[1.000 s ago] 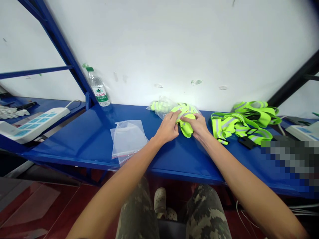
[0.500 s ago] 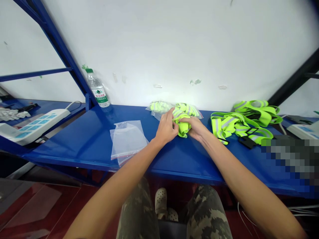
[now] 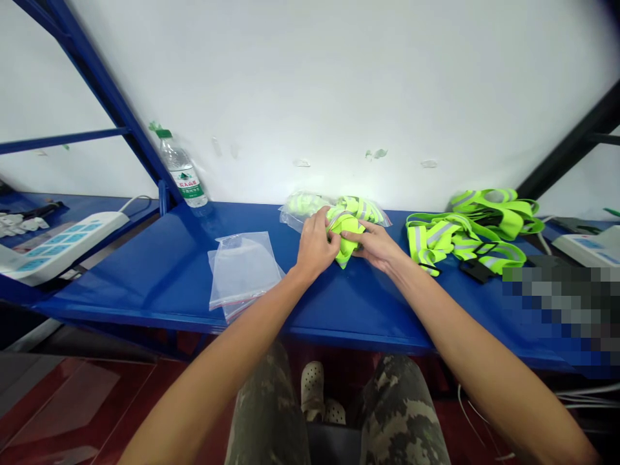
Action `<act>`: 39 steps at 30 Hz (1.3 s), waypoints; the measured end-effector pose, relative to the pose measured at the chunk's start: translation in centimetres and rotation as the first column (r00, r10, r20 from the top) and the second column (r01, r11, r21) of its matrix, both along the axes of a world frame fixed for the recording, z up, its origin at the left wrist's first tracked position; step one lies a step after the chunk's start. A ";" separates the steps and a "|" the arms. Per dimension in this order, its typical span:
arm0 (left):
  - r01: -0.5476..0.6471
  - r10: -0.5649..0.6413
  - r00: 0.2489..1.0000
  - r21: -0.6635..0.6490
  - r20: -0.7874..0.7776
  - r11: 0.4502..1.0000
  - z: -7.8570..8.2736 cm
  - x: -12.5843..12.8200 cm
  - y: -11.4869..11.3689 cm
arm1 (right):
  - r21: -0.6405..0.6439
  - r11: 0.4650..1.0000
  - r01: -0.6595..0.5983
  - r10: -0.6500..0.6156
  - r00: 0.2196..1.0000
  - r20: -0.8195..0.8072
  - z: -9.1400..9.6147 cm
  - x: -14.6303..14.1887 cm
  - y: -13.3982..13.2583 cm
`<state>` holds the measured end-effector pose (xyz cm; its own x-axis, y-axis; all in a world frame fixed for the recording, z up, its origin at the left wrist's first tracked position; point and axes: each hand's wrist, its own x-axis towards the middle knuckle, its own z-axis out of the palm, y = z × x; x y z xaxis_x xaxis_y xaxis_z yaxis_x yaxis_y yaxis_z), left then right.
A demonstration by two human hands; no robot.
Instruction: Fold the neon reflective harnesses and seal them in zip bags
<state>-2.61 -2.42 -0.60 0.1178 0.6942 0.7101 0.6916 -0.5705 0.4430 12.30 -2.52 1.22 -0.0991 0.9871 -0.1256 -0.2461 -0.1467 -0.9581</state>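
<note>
Both my hands meet over a bunched neon-yellow reflective strap (image 3: pixel 345 234) just above the blue shelf (image 3: pixel 159 271). My left hand (image 3: pixel 314 248) grips its left side with curled fingers. My right hand (image 3: pixel 375 246) pinches its right side. Behind them lie bagged yellow straps (image 3: pixel 301 205) against the wall. A small stack of clear zip bags (image 3: pixel 242 271) lies to the left of my left hand.
A loose heap of yellow reflective straps (image 3: pixel 472 229) with black buckles lies to the right. A water bottle (image 3: pixel 180 169) stands at the back left by a blue upright. White power strips lie at far left (image 3: pixel 58 244) and far right (image 3: pixel 588 247). My knees show below the shelf edge.
The strap has been folded into a tighter bundle between my hands. Both hands have drawn closer together and shifted slightly left.
</note>
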 end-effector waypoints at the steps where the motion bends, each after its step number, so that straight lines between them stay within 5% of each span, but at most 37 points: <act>1: -0.013 0.013 1.000 0.009 -0.010 1.000 0.0 0.0 0.0 | 0.027 0.999 0.022 -0.022 1.000 0.008 0.0 -0.1 0.0; 6: -0.032 0.039 0.994 0.074 -0.101 0.997 0.2 0.1 -0.1 | 0.199 0.969 0.147 -0.167 0.982 0.088 -0.4 -0.3 0.3; 13: -0.016 0.021 0.999 0.162 -0.028 0.987 0.4 0.7 0.0 | 0.314 0.947 0.068 -0.120 0.982 0.148 -1.2 -0.8 0.3; 22: -0.005 -0.007 0.989 0.077 0.149 0.997 0.2 -0.4 0.9 | 0.089 0.985 -0.145 0.147 0.989 -0.010 0.4 -0.3 -0.5; 33: 0.065 -0.074 0.996 0.155 0.052 0.986 0.7 1.0 -0.6 | 0.130 0.989 0.065 -0.056 0.996 -0.072 -0.4 -1.0 -0.2; 39: -0.031 0.036 0.998 0.089 -0.050 0.996 0.8 1.0 -1.0 | 0.087 0.982 0.169 -0.161 0.983 -0.093 -0.1 -1.1 -0.1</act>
